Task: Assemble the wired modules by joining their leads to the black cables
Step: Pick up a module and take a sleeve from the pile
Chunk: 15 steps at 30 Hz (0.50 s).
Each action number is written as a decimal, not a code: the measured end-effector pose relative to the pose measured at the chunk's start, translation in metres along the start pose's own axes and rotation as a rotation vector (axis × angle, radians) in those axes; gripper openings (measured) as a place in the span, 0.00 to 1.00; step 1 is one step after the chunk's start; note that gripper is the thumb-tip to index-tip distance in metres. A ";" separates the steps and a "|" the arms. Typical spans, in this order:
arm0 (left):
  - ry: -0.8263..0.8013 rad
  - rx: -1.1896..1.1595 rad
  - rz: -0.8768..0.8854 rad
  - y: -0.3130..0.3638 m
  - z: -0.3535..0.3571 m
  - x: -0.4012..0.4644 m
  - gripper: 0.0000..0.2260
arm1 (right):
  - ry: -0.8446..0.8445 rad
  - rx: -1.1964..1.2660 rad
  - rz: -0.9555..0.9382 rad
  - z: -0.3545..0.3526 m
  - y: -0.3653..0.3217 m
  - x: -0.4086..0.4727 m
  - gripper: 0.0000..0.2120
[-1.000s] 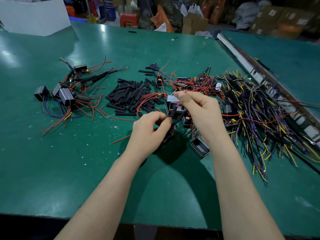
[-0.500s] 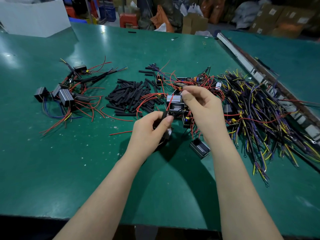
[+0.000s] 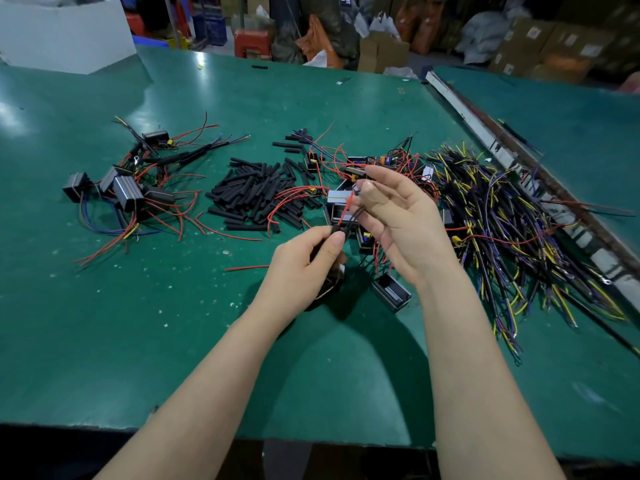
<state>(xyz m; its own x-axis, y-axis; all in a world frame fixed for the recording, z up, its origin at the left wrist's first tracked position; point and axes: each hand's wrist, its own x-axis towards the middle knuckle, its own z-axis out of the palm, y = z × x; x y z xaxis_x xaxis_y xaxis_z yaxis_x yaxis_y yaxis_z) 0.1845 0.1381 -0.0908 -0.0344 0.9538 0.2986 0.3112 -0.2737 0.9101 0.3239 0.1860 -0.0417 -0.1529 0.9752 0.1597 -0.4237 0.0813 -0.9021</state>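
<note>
From the head camera we see our left hand [image 3: 304, 261] raised just above the green table [image 3: 138, 323], thumb and fingers pinching a small black wired module [image 3: 333, 277] and the base of its thin black and red leads [image 3: 349, 216]. Our right hand [image 3: 398, 223] pinches the upper ends of those leads between thumb and forefinger, the other fingers loosely spread. A heap of short black tubing pieces [image 3: 258, 192] lies beyond the left hand. A tangle of black, yellow and purple cables [image 3: 512, 230] sprawls right of the hands. Finished black modules with red wires [image 3: 128, 192] sit far left.
</note>
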 end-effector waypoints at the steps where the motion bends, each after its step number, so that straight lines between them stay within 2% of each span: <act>1: -0.006 0.004 -0.002 0.001 0.001 0.000 0.08 | 0.014 0.042 0.002 0.000 0.001 0.000 0.08; 4: -0.053 0.065 0.024 0.002 0.004 -0.001 0.08 | 0.110 0.078 -0.011 0.002 0.003 0.000 0.07; 7: -0.089 0.119 0.042 0.003 0.005 -0.001 0.09 | 0.186 0.011 -0.022 0.000 0.005 0.001 0.08; 15: -0.075 0.145 0.053 0.009 0.007 -0.007 0.09 | 0.236 -0.078 -0.033 -0.015 0.000 -0.012 0.05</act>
<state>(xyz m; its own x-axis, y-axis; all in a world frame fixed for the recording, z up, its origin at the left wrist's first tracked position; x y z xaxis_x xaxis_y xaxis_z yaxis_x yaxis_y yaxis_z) 0.1940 0.1297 -0.0868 0.0549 0.9466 0.3178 0.4444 -0.3082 0.8411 0.3394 0.1776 -0.0499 0.0759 0.9921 0.0996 -0.3537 0.1202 -0.9276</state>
